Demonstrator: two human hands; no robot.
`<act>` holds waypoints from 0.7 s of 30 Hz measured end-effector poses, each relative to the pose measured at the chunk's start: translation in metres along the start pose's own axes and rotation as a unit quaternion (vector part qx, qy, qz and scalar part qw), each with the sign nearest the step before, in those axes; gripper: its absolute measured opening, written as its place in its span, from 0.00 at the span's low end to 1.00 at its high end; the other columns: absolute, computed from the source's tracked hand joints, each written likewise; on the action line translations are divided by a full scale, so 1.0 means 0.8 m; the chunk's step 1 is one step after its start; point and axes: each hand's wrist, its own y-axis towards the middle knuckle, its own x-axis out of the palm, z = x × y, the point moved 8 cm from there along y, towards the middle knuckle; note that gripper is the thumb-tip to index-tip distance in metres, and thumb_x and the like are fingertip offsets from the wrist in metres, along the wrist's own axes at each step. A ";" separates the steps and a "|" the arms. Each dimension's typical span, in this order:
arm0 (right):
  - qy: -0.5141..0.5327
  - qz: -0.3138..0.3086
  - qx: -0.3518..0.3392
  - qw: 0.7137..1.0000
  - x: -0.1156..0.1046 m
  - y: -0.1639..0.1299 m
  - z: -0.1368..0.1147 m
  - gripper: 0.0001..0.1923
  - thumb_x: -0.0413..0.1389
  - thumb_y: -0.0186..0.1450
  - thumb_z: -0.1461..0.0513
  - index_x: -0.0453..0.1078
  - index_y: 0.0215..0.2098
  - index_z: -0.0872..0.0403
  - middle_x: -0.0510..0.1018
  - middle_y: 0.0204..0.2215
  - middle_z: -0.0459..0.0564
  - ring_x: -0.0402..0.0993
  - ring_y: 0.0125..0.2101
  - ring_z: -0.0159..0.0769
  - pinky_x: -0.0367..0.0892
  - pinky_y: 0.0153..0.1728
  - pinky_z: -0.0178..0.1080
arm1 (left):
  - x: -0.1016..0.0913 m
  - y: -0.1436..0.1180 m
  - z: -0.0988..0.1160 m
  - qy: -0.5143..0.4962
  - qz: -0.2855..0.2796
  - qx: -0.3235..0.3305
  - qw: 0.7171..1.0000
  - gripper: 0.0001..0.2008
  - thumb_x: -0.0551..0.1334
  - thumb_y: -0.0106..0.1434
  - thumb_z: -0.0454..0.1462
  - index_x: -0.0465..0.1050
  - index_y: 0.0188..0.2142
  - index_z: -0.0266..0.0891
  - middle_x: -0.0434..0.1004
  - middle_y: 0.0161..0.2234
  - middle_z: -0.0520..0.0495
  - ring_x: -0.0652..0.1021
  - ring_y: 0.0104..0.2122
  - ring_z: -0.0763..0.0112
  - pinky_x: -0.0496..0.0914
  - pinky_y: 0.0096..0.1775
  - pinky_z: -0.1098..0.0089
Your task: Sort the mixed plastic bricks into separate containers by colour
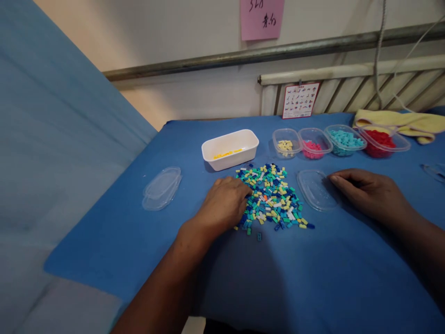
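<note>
Centrally, a mixed brick pile [269, 197] lies on the blue worktop [313, 269]. The left hand [225, 199] touches its left edge; the right hand [366, 192] is at a clear lid [314, 191]. Whether either hand grips anything, I cannot tell. Behind stands a white tray [232, 162].

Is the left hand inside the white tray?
No, the left hand is at the left edge of the mixed brick pile, in front of the white tray.
</note>
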 end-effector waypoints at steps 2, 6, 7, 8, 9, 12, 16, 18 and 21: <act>-0.001 0.002 0.001 1.000 0.000 0.000 0.000 0.20 0.60 0.69 0.45 0.86 0.43 0.49 0.90 0.39 0.51 0.85 0.39 0.47 0.74 0.41 0.44 | 0.001 -0.001 0.001 0.004 -0.005 0.001 1.000 0.15 0.59 0.74 0.33 0.82 0.53 0.43 0.84 0.47 0.40 0.80 0.49 0.51 0.71 0.51 0.53; 0.004 0.000 -0.006 1.000 0.000 0.000 0.001 0.20 0.60 0.69 0.45 0.86 0.43 0.49 0.90 0.40 0.51 0.84 0.39 0.47 0.74 0.40 0.44 | 0.002 -0.002 0.001 0.014 -0.016 -0.010 1.000 0.16 0.60 0.71 0.31 0.83 0.53 0.42 0.84 0.47 0.39 0.79 0.49 0.49 0.72 0.51 0.51; 0.004 -0.003 -0.009 1.000 0.001 0.000 0.000 0.19 0.60 0.70 0.45 0.86 0.43 0.49 0.90 0.40 0.51 0.84 0.39 0.47 0.74 0.40 0.44 | 0.002 -0.002 0.001 0.015 -0.017 -0.012 1.000 0.17 0.60 0.71 0.31 0.83 0.53 0.41 0.83 0.47 0.39 0.79 0.49 0.49 0.72 0.51 0.51; 0.002 -0.007 -0.012 1.000 0.001 0.000 0.000 0.19 0.60 0.70 0.46 0.86 0.44 0.48 0.90 0.40 0.51 0.84 0.39 0.47 0.74 0.40 0.43 | 0.003 -0.002 0.000 0.016 -0.017 -0.014 1.000 0.17 0.60 0.71 0.31 0.83 0.53 0.41 0.83 0.46 0.39 0.79 0.49 0.49 0.72 0.51 0.51; 0.000 -0.009 -0.014 1.000 0.001 0.000 0.000 0.19 0.60 0.71 0.46 0.86 0.44 0.48 0.90 0.40 0.51 0.84 0.39 0.46 0.74 0.40 0.43 | 0.003 -0.002 -0.001 0.016 -0.015 -0.016 1.000 0.16 0.60 0.71 0.31 0.83 0.52 0.41 0.83 0.46 0.39 0.79 0.49 0.49 0.72 0.51 0.51; -0.006 -0.005 -0.010 1.000 0.000 0.000 -0.002 0.19 0.60 0.70 0.46 0.85 0.43 0.49 0.90 0.40 0.51 0.84 0.39 0.46 0.74 0.41 0.43 | 0.004 -0.002 -0.004 0.017 -0.006 -0.018 1.000 0.15 0.60 0.72 0.33 0.84 0.50 0.42 0.83 0.44 0.39 0.79 0.47 0.50 0.72 0.50 0.52; -0.003 -0.010 -0.003 1.000 0.000 0.000 -0.004 0.19 0.60 0.70 0.46 0.85 0.43 0.49 0.90 0.39 0.51 0.84 0.38 0.47 0.74 0.40 0.44 | 0.004 -0.001 -0.006 0.011 -0.002 -0.022 1.000 0.13 0.61 0.72 0.33 0.83 0.49 0.42 0.83 0.43 0.40 0.79 0.45 0.52 0.72 0.49 0.54; 0.004 -0.010 -0.004 1.000 0.001 -0.001 -0.005 0.20 0.60 0.70 0.46 0.85 0.43 0.50 0.89 0.39 0.52 0.83 0.38 0.46 0.74 0.40 0.44 | 0.004 -0.001 -0.005 0.001 -0.004 -0.024 1.000 0.12 0.60 0.71 0.33 0.83 0.48 0.42 0.83 0.44 0.40 0.78 0.46 0.52 0.71 0.49 0.54; 0.005 -0.008 -0.006 1.000 0.000 -0.001 -0.005 0.20 0.60 0.70 0.46 0.86 0.43 0.50 0.89 0.39 0.52 0.84 0.38 0.46 0.73 0.41 0.44 | 0.003 -0.001 -0.002 -0.011 -0.009 -0.020 1.000 0.11 0.59 0.72 0.32 0.81 0.47 0.41 0.83 0.43 0.41 0.78 0.46 0.52 0.70 0.49 0.54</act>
